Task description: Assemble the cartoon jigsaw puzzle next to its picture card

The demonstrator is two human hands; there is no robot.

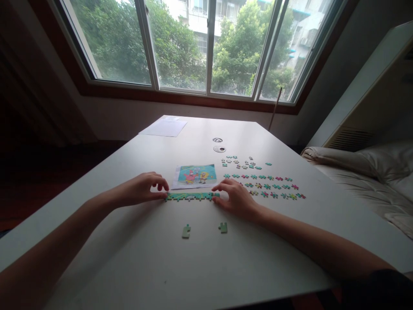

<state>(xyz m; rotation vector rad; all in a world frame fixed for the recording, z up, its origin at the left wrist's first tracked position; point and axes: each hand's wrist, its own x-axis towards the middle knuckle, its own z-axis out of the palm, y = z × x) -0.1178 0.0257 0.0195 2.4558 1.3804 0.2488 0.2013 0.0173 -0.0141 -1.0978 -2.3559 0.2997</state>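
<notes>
A joined strip of jigsaw puzzle pieces (189, 196), mostly green-blue, lies flat on the white table, its near edge knobbed. My left hand (142, 189) grips the strip's left end between thumb and fingers. At the other end, my right hand (238, 199) pinches the strip the same way, covering part of that end. Just beyond the strip lies a printed picture sheet (196, 175) of cartoon figures on blue. Two loose green pieces rest closer to me: a left puzzle piece (186, 232) and a right puzzle piece (223, 227).
Rows of loose puzzle pieces (270, 186) spread to the right of my right hand, with more scattered pieces (240, 162) behind them. Two round items (220, 149) lie farther back. White paper (165, 127) sits at the far left. Beyond the table's right edge is a padded seat (361, 176).
</notes>
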